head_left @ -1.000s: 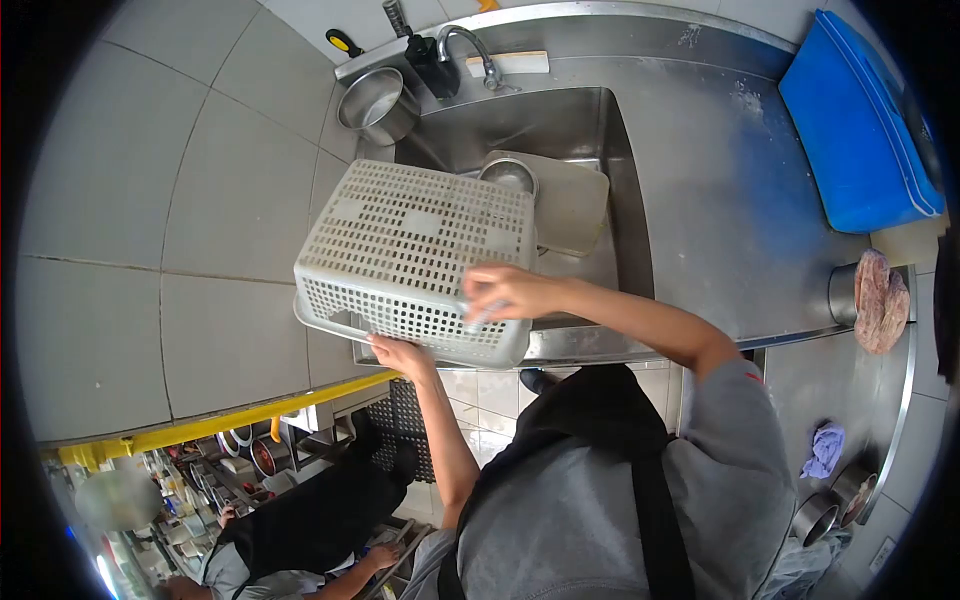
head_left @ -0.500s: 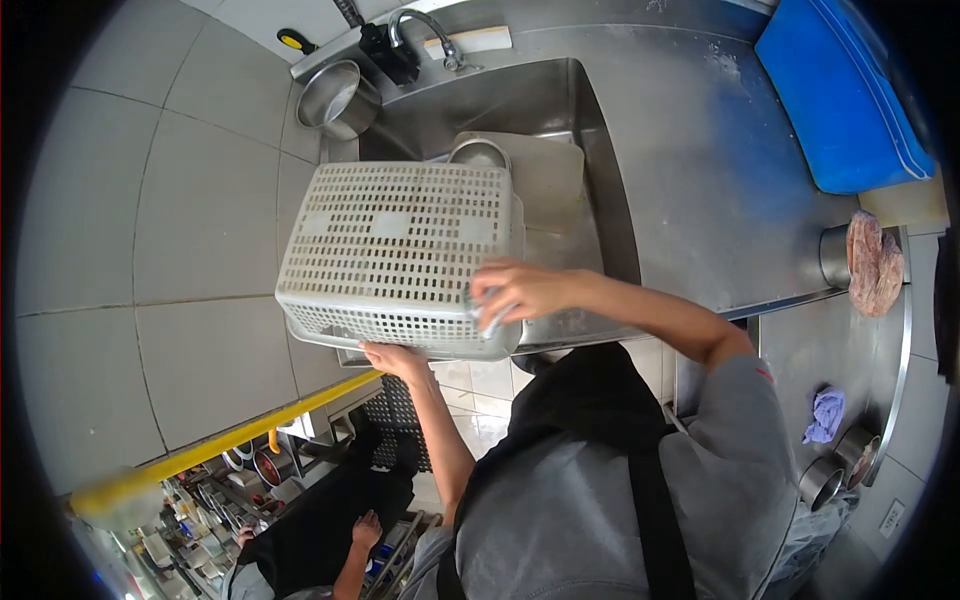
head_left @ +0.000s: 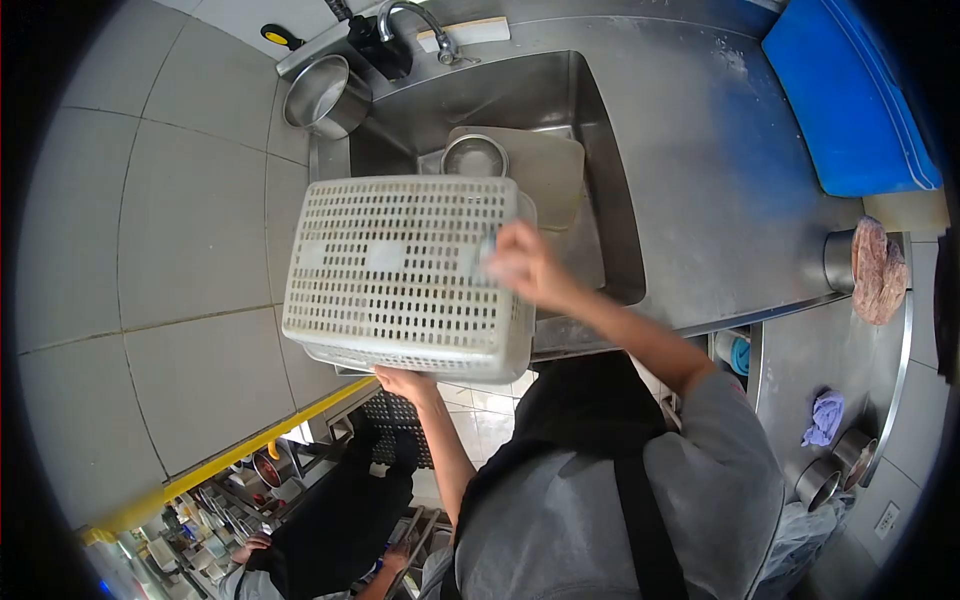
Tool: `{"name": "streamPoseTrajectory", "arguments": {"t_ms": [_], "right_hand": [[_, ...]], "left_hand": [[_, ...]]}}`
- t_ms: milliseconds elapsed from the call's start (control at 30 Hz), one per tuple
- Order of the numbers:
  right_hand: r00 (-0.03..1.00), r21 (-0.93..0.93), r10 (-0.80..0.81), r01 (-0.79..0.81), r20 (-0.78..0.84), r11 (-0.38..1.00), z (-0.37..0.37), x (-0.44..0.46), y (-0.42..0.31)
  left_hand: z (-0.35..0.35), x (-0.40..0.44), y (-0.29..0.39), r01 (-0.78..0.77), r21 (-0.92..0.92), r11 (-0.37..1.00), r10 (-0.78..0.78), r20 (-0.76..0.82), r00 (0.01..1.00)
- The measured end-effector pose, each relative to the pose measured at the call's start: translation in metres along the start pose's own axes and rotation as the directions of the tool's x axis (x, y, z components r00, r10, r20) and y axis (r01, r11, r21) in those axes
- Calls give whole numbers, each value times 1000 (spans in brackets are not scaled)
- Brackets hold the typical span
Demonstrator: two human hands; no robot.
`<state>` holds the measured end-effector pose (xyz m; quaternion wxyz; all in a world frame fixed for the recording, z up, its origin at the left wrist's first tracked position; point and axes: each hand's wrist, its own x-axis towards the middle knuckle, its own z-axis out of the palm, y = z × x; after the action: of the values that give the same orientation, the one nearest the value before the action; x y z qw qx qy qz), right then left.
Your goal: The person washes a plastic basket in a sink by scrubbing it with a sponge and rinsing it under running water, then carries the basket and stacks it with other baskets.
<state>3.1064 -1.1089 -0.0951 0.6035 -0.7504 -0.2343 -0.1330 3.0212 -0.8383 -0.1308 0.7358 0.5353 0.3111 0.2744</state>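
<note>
A white perforated plastic basket (head_left: 400,215) rests tilted, bottom side up, over the near left part of the steel sink (head_left: 480,100). My left hand (head_left: 403,384) grips its near rim from below, with the fingers partly hidden under the edge. On the basket's right part, my right hand (head_left: 525,265) is closed around a small grey-green pad (head_left: 486,262), which looks like a scrubbing pad and is blurred by motion. Behind the basket, a round metal bowl (head_left: 475,157) and a pale flat board (head_left: 555,175) lie in the sink.
A metal pot (head_left: 328,98) stands at the sink's back left corner, near the faucet (head_left: 445,45). The steel counter (head_left: 700,170) runs right to a blue bin (head_left: 850,110). At lower left, another person in a black apron (head_left: 335,520) works by crowded shelves.
My right hand has moved up and slightly right across the basket's bottom with the pad. The basket has shifted slightly down and right in view, showing more of the bowl. My left hand still grips the rim.
</note>
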Motion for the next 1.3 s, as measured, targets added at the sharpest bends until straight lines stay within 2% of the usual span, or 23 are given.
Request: {"name": "streamPoseTrajectory", "arguments": {"t_ms": [67, 167, 200, 267, 300, 333, 367, 400, 433, 467, 533, 600, 633, 733, 767, 833, 967, 1000, 1033, 1133, 1200, 1267, 1300], "right_hand": [[975, -54, 85, -98, -207, 994, -15, 46, 40], [989, -275, -36, -5, -144, 961, 1, 42, 28], [999, -204, -30, 20, -43, 979, 9, 27, 4], [974, -138, -164, 186, 155, 973, 16, 4, -46], [980, 46, 110, -120, 168, 992, 10, 16, -53], [901, 217, 368, -416, 228, 883, 2, 32, -55], [746, 351, 576, -666, 335, 658, -4, 45, -51], [742, 595, 631, -618, 225, 514, 4, 61, -1], [913, 168, 406, -396, -32, 903, -4, 87, 27], [992, -366, 29, -71, -119, 928, -10, 105, 42], [963, -140, 262, -269, -67, 953, 28, 105, 34], [976, -178, 202, -185, 82, 967, 73, 85, -12], [977, -296, 42, 22, 209, 955, 88, 70, -42], [968, -98, -182, 201, 173, 975, 88, 68, -46], [953, -38, 213, -209, 217, 977, 72, 90, -25], [948, -21, 314, -314, 43, 949, 61, 112, 14], [727, 156, 687, -680, 11, 717, 60, 126, -17], [969, -97, 246, -242, 30, 965, 75, 100, -38], [957, -293, -245, 281, 154, 914, 89, 75, -56], [986, -190, -15, 47, 166, 981, 79, 96, -22], [972, -383, 231, -198, 42, 902, 68, 133, 33], [912, -232, 405, -381, 64, 895, 64, 169, 74], [912, -191, 401, -379, 90, 905, 67, 188, 74]], "left_hand": [[4, -2, 0, 41, -29, 999, -43, -92, 995], [9, -1, -3, -1, -78, 997, -9, -126, 992], [2, 4, -10, -103, 111, 988, 111, -69, 991], [-9, 6, -15, -231, 378, 896, 237, 33, 971], [1, -1, -5, -163, 245, 956, 165, 11, 986], [11, -8, 5, -90, 106, 990, 92, -11, 996], [12, -6, -1, -90, 84, 992, 95, -47, 994], [7, -5, -8, -91, 64, 994, 96, -90, 991], [4, -3, -13, -96, 38, 995, 100, -131, 986], [1, -1, -11, -37, 21, 999, 38, -57, 998], [12, -2, -5, -68, 5, 998, 68, -71, 995], [17, 3, -7, -127, 41, 991, 130, -65, 989], [15, 3, -8, -115, 35, 993, 116, -56, 992], [19, 1, -4, -112, 37, 993, 114, -66, 991], [19, 3, -5, -112, 19, 994, 113, -74, 991], [12, 8, -10, -118, -20, 993, 115, -103, 988], [25, 5, -1, -160, -16, 987, 157, -106, 982], [23, 8, -4, -162, -19, 987, 158, -121, 980], [20, 9, -3, -189, -7, 982, 188, -111, 976], [29, 1, 17, -180, -25, 983, 172, -192, 966], [38, -5, 36, -209, 7, 978, 207, -183, 961], [51, -13, 61, -222, 70, 972, 231, -147, 962], [54, -11, 63, -252, 76, 965, 260, -123, 958]]}}
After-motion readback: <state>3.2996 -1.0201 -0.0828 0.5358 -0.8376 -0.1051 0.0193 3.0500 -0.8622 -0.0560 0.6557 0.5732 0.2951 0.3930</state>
